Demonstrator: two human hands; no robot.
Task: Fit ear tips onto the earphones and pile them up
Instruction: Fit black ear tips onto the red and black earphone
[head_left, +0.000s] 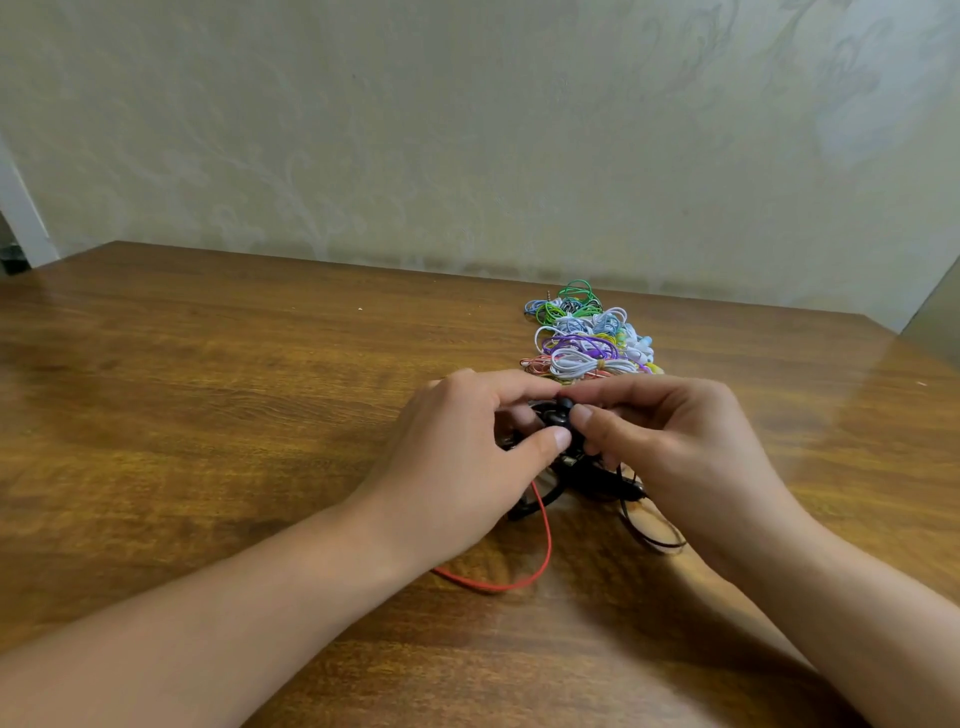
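Head view: both hands — left hand (462, 447), right hand (670, 441) — pinch a black earphone (558, 415), tip going on; coloured pile (587, 338) waits near the table's (208, 389) far edge.

Glossy grained wooden table (208, 389), smooth plastic-coated earphone cables (587, 343), matt patterned wall (467, 130)

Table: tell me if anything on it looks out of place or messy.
Nothing looks damaged or spilled. The coloured earphone pile lies bundled together on the wooden table. Only the red cable and black cables trail loosely beneath both hands, which work on a black earbud.
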